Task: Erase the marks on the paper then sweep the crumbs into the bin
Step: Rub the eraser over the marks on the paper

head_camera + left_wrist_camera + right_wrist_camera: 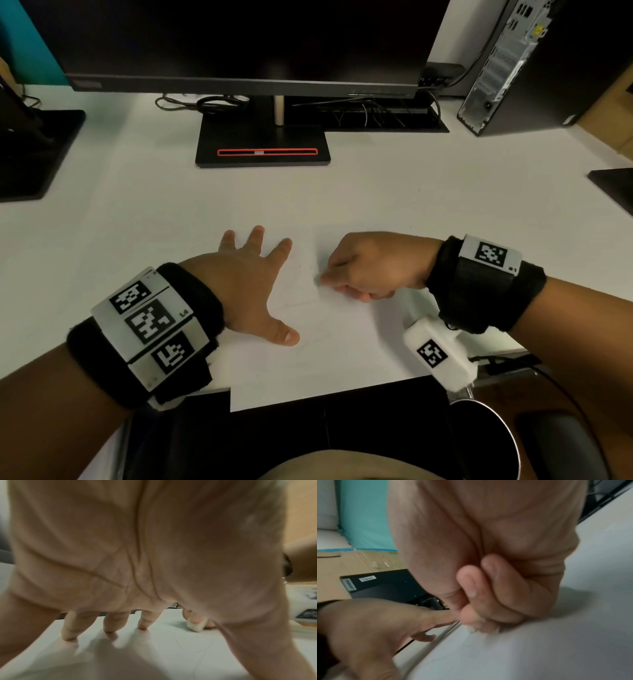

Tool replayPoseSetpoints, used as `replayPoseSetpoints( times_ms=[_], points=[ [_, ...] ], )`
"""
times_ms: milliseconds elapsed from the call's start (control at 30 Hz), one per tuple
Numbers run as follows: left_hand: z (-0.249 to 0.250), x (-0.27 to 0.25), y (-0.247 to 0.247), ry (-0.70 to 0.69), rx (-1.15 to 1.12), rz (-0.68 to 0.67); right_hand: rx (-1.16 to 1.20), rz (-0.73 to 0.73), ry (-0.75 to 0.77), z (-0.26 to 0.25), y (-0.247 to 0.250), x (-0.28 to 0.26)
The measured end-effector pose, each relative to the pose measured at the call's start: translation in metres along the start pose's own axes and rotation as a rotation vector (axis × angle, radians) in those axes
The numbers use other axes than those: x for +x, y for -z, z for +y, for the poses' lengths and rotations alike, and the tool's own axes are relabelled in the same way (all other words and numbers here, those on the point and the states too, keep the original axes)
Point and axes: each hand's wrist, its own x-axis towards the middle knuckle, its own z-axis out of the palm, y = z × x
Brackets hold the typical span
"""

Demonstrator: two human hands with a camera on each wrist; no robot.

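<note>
Right hand [373,265] pinches the eraser [195,625] on the paper [342,342]; faint marks [308,329] lie just nearer the person; left hand [246,287] lies flat.

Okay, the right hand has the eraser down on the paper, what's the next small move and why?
Probably rub the eraser toward the near edge of the paper: faint pencil lines show there. The right hand pinches the eraser against the sheet, and the left hand presses flat, fingers spread, bracing it.

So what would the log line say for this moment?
step: erasing | left hand: flat, pressing paper | right hand: pinching eraser, rubbing paper | bin: unseen
</note>
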Motion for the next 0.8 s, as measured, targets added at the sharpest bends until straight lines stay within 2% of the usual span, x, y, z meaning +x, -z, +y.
replayPoseSetpoints(
  times_ms=[100,233,367,500,633,733,800],
  points=[
    [0.0,-0.001,0.0,-0.002,0.0,-0.001,-0.005,0.075,-0.012,0.002,0.004,0.002],
    [0.001,-0.002,0.001,0.004,0.002,-0.005,-0.024,-0.051,0.02,-0.002,-0.004,-0.002],
    [0.001,-0.001,0.001,0.007,0.011,-0.002,-0.057,0.064,0.022,-0.001,0.001,0.002],
    [0.001,0.0,0.001,0.011,0.004,-0.005,-0.074,-0.078,0.061,-0.008,-0.005,0.0],
    [0.0,0.0,-0.001,0.006,0.012,0.004,-0.106,0.004,0.061,-0.009,-0.001,0.004],
    [0.0,0.0,0.0,0.01,0.0,-0.006,-0.134,-0.092,0.085,-0.011,-0.006,0.001],
    [0.0,0.001,0.0,0.006,0.005,-0.006,-0.122,-0.054,0.082,-0.008,-0.002,0.002]
  ],
)
